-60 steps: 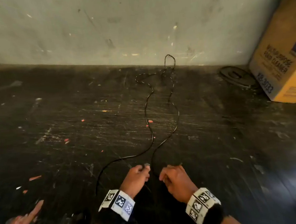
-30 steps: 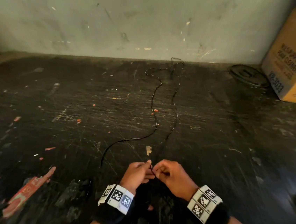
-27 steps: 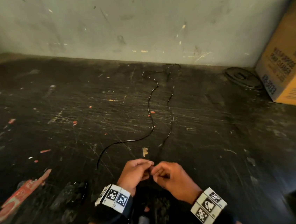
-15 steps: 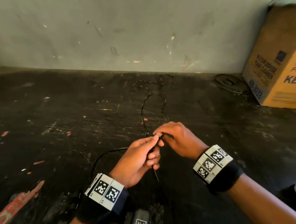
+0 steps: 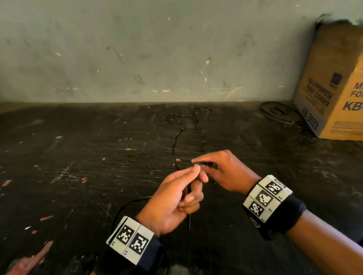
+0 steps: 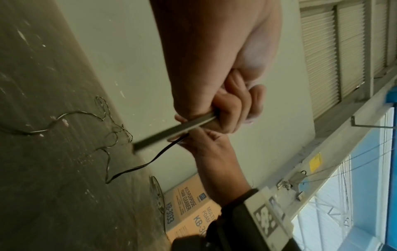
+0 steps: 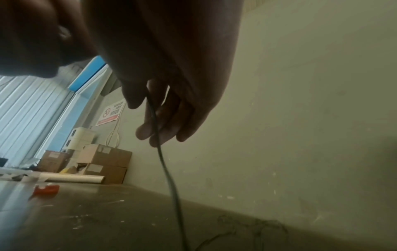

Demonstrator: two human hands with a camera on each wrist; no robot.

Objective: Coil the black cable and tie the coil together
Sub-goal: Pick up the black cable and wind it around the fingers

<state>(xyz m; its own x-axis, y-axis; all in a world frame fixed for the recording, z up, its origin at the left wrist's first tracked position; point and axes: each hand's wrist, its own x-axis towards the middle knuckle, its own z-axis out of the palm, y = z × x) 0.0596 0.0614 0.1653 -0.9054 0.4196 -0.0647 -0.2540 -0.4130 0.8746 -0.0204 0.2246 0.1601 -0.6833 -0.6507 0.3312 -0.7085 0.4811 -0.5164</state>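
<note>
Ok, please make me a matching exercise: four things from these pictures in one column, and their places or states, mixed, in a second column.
Things:
1. black cable
2. cardboard box
3. left hand
4. flat round disc

Places or states:
A. stands at the right, by the wall
B. lies flat beside the box
C. trails over the dark table
D. grips the cable

Pairs: 1-C, 2-A, 3-D, 4-B

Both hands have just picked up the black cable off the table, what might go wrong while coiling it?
The thin black cable ends in a tangled bunch near the wall, which may knot tighter as it is pulled in. The left hand and right hand only pinch it, so a tug could slip it free.
</note>
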